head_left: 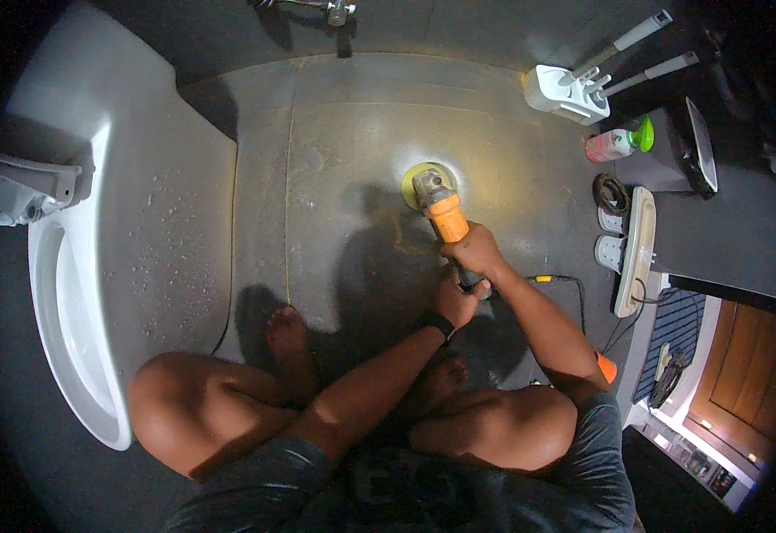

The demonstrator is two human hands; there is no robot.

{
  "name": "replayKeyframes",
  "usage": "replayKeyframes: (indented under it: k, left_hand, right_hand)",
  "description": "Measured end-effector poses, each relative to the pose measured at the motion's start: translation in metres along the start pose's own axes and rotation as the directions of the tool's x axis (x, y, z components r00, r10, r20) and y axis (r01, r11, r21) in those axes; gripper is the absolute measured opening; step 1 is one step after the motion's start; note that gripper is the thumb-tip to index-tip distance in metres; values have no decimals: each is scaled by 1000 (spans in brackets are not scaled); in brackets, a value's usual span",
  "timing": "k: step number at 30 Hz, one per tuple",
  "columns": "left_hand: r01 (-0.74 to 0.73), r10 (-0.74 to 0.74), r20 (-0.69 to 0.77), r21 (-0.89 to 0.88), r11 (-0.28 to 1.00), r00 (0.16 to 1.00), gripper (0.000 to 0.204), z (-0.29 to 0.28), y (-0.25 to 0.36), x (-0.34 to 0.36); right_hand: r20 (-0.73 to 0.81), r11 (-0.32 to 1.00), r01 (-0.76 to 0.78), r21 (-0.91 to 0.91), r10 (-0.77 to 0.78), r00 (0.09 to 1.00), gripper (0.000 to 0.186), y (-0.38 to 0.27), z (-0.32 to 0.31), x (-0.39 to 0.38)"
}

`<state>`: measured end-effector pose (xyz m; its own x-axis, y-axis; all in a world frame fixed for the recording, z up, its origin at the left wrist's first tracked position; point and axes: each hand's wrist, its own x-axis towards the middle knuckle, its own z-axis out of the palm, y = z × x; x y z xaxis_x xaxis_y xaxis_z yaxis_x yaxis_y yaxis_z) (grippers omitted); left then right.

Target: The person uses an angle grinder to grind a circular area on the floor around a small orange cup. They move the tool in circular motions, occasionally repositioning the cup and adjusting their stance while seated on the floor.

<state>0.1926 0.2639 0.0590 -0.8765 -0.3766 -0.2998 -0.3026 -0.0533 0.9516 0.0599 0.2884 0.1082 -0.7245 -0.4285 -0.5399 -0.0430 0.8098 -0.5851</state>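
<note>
An orange and black angle grinder (447, 217) with a round yellow disc (415, 185) rests disc-down on the grey floor (352, 133). My right hand (476, 250) wraps round its orange body. Behind it, my left hand (457, 300), with a black band at the wrist, is closed on the black rear end of the grinder. Part of the disc is hidden under the tool's head. A bright patch of light lies on the floor around the disc.
A white toilet stands at left, its bowl rim (49, 338) showing. At right are white-handled brushes in a holder (548, 93), a spray bottle (608, 145), a long beige cover (637, 253) and a black cable (582, 306). My bare foot (290, 333) is below the grinder.
</note>
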Motion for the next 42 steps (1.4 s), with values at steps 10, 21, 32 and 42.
replayKeyframes:
  k: [10,21,32,42]
  left_hand:
    - [14,-15,23,67,998,1000,50,-3,6,5]
    - [61,-62,3,-116,991,998,45,18,-11,-4]
    - [-47,47,-42,13,999,998,47,9,-14,4]
    - [4,-4,-19,32,999,1000,45,3,-3,4]
  right_hand:
    - [-37,996,-38,77,41,998,44,10,1,9]
    - [-53,995,76,58,-73,996,46,23,2,-2]
    - [-28,994,-26,104,29,999,49,20,6,9]
    - [-32,994,22,111,-18,999,49,25,9,13]
